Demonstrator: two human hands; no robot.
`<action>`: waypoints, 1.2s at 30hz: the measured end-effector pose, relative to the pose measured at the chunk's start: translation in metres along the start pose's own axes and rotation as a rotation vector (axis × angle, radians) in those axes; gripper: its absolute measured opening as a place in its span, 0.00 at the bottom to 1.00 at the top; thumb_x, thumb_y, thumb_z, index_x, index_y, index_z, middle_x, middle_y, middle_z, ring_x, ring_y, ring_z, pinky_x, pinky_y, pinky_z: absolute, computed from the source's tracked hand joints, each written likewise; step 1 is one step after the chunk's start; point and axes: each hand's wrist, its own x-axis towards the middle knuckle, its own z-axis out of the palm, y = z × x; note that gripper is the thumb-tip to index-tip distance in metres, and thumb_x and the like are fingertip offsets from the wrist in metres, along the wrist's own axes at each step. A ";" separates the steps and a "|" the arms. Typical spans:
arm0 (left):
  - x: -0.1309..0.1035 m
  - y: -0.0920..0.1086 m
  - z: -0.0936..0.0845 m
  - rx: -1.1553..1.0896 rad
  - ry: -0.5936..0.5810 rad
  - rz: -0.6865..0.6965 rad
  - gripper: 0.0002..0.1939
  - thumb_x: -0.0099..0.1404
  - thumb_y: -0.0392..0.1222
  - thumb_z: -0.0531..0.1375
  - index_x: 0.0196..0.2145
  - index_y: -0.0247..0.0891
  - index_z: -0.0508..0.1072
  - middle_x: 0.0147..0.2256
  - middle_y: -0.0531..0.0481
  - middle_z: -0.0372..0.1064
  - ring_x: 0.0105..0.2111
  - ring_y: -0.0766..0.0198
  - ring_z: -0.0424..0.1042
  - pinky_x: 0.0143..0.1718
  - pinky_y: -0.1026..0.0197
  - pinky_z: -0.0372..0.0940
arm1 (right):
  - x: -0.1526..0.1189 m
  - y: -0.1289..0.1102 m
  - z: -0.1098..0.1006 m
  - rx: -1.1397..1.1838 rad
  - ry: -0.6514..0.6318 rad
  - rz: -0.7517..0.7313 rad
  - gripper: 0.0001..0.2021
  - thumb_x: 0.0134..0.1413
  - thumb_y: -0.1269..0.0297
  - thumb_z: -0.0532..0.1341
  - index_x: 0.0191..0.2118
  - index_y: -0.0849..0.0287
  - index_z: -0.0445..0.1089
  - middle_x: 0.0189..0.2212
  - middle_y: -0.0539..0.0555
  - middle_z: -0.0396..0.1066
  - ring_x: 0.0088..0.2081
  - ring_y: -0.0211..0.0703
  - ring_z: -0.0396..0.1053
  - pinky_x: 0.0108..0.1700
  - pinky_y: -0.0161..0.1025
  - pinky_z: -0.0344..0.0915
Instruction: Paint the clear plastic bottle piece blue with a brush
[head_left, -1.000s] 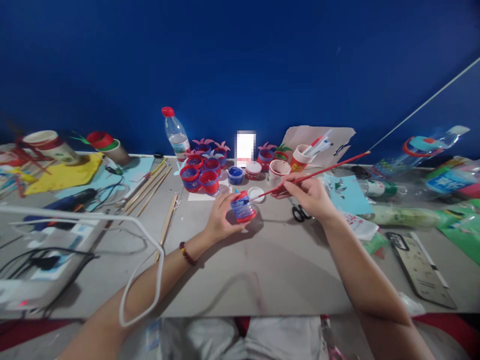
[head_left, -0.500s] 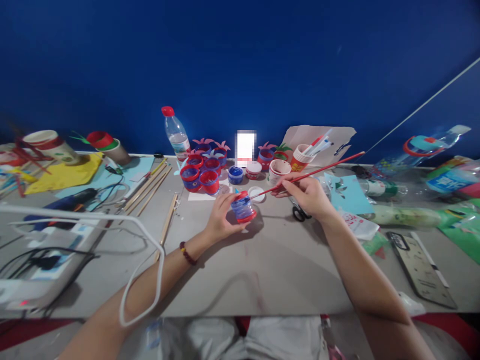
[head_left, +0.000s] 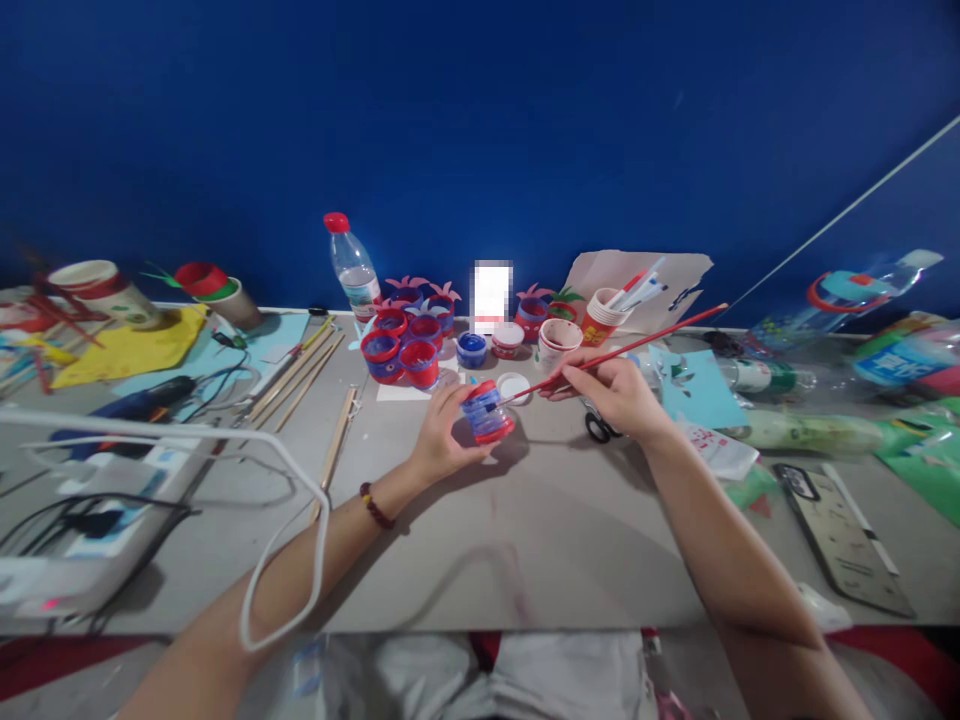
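My left hand (head_left: 442, 437) is wrapped round a small clear plastic piece (head_left: 489, 412) with red ends and blue paint on its side. In my right hand (head_left: 607, 388) a long red paintbrush (head_left: 652, 335) is pinched, its bristles touching the blue-painted side. Behind them stand an open jar of blue paint (head_left: 472, 349) and a jar with red on it (head_left: 508, 341). A white lid (head_left: 514, 388) lies just beyond the plastic piece. Several red and blue cups (head_left: 418, 364) are grouped to the left of the jars.
Scissors (head_left: 598, 427) lie beside my right hand. At left are wooden sticks (head_left: 296, 380), a glue gun (head_left: 124, 410), a power strip (head_left: 142, 510) and a white cable loop. A bottle (head_left: 352, 270) stands behind; a phone (head_left: 840, 540) lies at right.
The brush tip has shifted slightly left and down across the side of the plastic piece, with my right hand moving a little. My left hand stays nearly still.
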 end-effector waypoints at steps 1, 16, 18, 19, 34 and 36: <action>-0.001 -0.001 0.000 0.002 0.002 0.001 0.39 0.52 0.52 0.71 0.58 0.41 0.64 0.52 0.39 0.71 0.54 0.45 0.70 0.58 0.41 0.65 | 0.000 0.000 0.002 -0.010 -0.011 -0.004 0.21 0.53 0.44 0.67 0.32 0.60 0.75 0.36 0.57 0.77 0.36 0.48 0.80 0.43 0.46 0.81; 0.001 0.000 -0.003 0.024 0.005 -0.015 0.40 0.51 0.53 0.72 0.58 0.41 0.63 0.52 0.40 0.70 0.53 0.45 0.71 0.55 0.41 0.66 | 0.005 0.000 -0.003 -0.088 0.121 0.010 0.23 0.47 0.40 0.69 0.28 0.59 0.75 0.34 0.56 0.78 0.34 0.49 0.80 0.42 0.47 0.81; 0.002 0.000 -0.003 0.023 0.007 -0.015 0.40 0.51 0.53 0.72 0.58 0.41 0.63 0.52 0.39 0.70 0.53 0.44 0.71 0.55 0.41 0.66 | 0.005 -0.002 -0.005 -0.073 0.141 0.016 0.23 0.45 0.40 0.69 0.28 0.58 0.75 0.34 0.56 0.78 0.34 0.50 0.80 0.42 0.47 0.81; 0.002 0.001 -0.003 0.021 0.006 -0.016 0.40 0.51 0.53 0.72 0.57 0.41 0.63 0.52 0.39 0.71 0.53 0.44 0.71 0.55 0.41 0.66 | 0.004 -0.003 -0.006 -0.056 0.141 0.020 0.23 0.45 0.40 0.70 0.28 0.58 0.75 0.35 0.57 0.78 0.33 0.50 0.80 0.42 0.48 0.81; 0.003 0.001 -0.004 -0.014 0.009 -0.021 0.38 0.53 0.53 0.71 0.58 0.40 0.63 0.52 0.39 0.71 0.54 0.45 0.71 0.55 0.41 0.66 | -0.001 -0.004 0.004 -0.069 0.005 -0.032 0.21 0.53 0.43 0.66 0.31 0.60 0.75 0.36 0.56 0.77 0.34 0.45 0.79 0.41 0.45 0.81; 0.004 0.001 -0.005 -0.019 0.009 -0.015 0.38 0.53 0.53 0.71 0.58 0.41 0.63 0.53 0.39 0.71 0.54 0.46 0.71 0.55 0.41 0.67 | 0.000 -0.003 0.003 -0.068 0.015 -0.028 0.21 0.53 0.43 0.66 0.31 0.60 0.75 0.37 0.57 0.77 0.35 0.45 0.79 0.42 0.45 0.81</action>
